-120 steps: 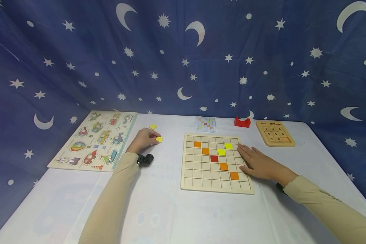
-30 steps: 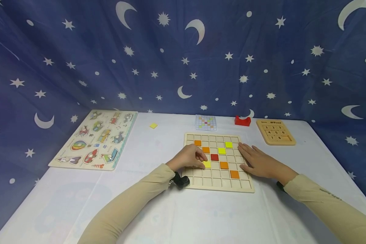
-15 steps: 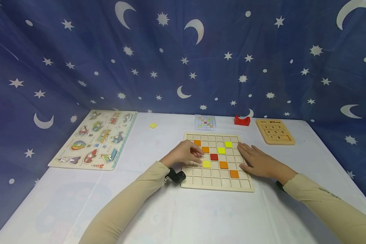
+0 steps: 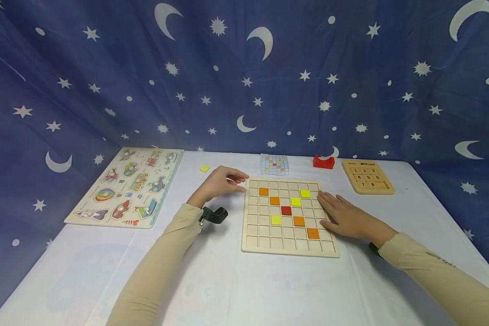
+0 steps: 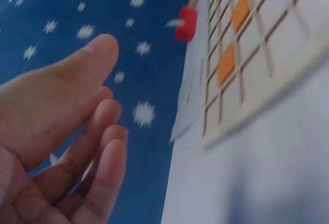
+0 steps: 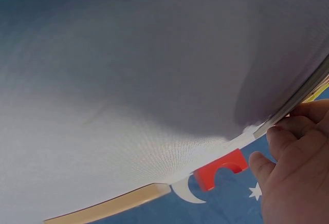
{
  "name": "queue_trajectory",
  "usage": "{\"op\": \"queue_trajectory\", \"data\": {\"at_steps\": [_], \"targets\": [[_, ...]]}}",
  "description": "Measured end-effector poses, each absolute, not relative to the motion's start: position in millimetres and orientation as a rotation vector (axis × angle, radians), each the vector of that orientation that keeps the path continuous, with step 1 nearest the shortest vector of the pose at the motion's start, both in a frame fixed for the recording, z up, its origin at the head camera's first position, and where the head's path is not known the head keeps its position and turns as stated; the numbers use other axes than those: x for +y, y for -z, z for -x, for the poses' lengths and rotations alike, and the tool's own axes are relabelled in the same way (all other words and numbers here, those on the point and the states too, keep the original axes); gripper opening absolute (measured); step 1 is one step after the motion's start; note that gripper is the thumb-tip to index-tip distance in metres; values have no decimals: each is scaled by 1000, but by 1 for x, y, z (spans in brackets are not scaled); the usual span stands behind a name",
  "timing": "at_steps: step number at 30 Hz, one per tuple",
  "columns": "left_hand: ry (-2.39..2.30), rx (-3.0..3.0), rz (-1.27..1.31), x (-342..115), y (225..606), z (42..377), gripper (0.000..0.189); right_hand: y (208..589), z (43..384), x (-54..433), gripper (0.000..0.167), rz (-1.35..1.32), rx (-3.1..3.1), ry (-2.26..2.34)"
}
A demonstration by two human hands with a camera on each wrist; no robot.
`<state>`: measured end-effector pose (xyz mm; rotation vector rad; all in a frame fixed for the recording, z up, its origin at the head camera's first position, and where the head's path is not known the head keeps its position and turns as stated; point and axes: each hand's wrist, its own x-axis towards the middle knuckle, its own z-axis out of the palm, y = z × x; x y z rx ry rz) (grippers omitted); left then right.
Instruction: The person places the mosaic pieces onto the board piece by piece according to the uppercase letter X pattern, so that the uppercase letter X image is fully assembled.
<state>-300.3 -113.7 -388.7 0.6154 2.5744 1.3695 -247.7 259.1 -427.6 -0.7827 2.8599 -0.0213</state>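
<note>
A pale wooden grid board point(image 4: 265, 244) lies mid-table with orange tiles point(image 4: 299, 221), a red tile point(image 4: 286, 210) and yellow tiles point(image 4: 275, 220) in some of its squares. Off the board's upper left corner is my left hand point(image 4: 220, 184), with nothing between its thumb and loosely bent fingers. One loose yellow tile point(image 4: 204, 168) lies on the table just beyond that hand. My right hand point(image 4: 344, 218) rests flat with its fingers on the board's right edge. In the right wrist view, the fingers point(image 6: 280, 142) touch the board's rim.
A picture puzzle board point(image 4: 126, 188) lies on the left. Behind the grid board are a printed grid card point(image 4: 275, 165) and a red notched block point(image 4: 323, 162). A wooden number puzzle point(image 4: 368, 177) stands at the back right. A starry blue curtain point(image 4: 244, 81) hangs behind the table.
My left hand carried a yellow tile from the left onto the grid board and let it go in a square. It has since moved back up and left. The right hand stayed put.
</note>
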Motion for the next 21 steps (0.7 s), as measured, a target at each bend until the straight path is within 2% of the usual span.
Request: {"op": "queue_trajectory", "data": {"at_steps": [12,21], "targets": [[-1496,2751,-396,-167,387,325,42,428,248,262,76,831,2858,23],[-1451,2873,-248,-192,402,342,47,424,246,259,77,806,2852,24]]}}
